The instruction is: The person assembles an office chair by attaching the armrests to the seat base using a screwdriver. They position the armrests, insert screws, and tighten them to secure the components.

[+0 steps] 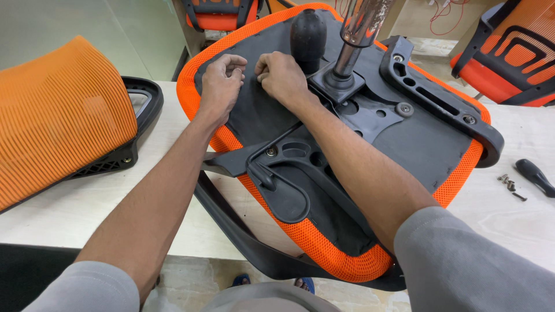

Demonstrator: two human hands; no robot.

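An upturned office chair seat [347, 260] with an orange mesh edge and black underside lies on the pale table [69, 214]. A chrome gas-lift post [355, 40] rises from the black mechanism plate [370, 112]. My left hand [221, 81] and my right hand [281, 74] rest close together on the black fabric at the seat's far side, fingers curled and pinching at something small that I cannot make out. A black knob [307, 32] stands just beyond my right hand. A black armrest [439, 101] is bolted on the right.
An orange mesh backrest [58, 110] in a black frame lies at the left. A black-handled screwdriver [535, 176] and several loose screws [509, 184] sit at the right. More orange chairs [514, 52] stand beyond the table.
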